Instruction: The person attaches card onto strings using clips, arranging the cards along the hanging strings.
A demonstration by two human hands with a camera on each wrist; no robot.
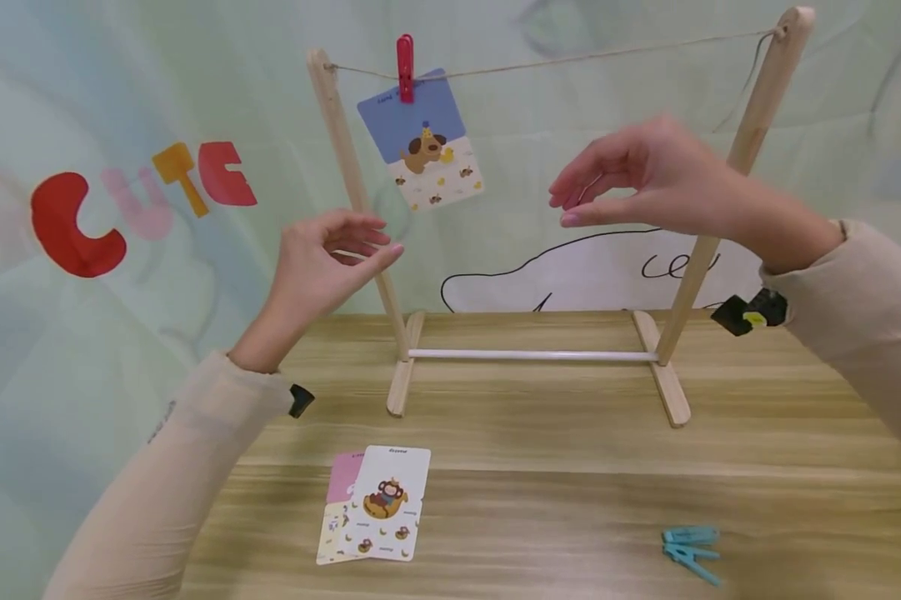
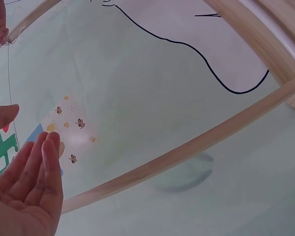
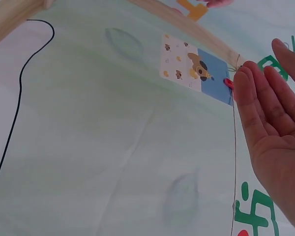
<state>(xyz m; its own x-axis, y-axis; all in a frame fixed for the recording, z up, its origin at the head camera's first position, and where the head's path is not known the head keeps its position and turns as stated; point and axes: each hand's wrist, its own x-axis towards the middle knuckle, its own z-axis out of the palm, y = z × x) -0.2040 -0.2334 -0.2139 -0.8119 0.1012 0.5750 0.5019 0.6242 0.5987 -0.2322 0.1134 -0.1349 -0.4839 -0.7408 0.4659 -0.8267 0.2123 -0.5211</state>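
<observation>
A blue and white card with a puppy on it (image 1: 435, 162) hangs tilted from a string (image 1: 570, 60), held by a red clothespin (image 1: 405, 71). My left hand (image 1: 322, 258) is raised in front of the left wooden post, below and left of the card, with nothing in its loosely bent fingers. To the right of the card, under the string, my right hand (image 1: 645, 179) hovers with thumb and fingers apart, holding nothing. In the right wrist view the puppy card (image 3: 187, 61) shows beyond the fingertips (image 3: 243, 81).
Two overlapping cards, the upper with a monkey (image 1: 390, 504), lie on the wooden table (image 1: 540, 450) at front left. Teal clothespins (image 1: 690, 546) lie at front right. The wooden stand (image 1: 675, 392) has a white crossbar (image 1: 533, 356). Behind hangs a patterned cloth with letters (image 1: 78, 225).
</observation>
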